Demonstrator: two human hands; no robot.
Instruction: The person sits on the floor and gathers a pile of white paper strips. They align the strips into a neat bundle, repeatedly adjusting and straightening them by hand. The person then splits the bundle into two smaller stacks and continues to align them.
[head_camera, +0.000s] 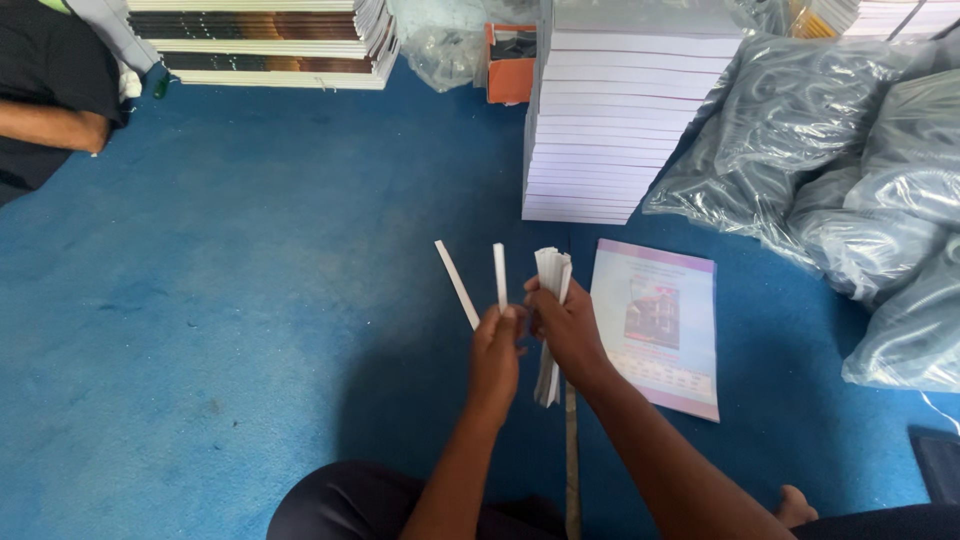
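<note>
Now we pinch two white paper strips (499, 277) upright in our left hand (495, 355), its grip closed on them; our right hand (566, 330) clamps the strip bundle (550, 300) just beside; best keep the bundle squeezed and peel singly, above the blue floor (250, 300), left of the printed sheet (655, 325).
</note>
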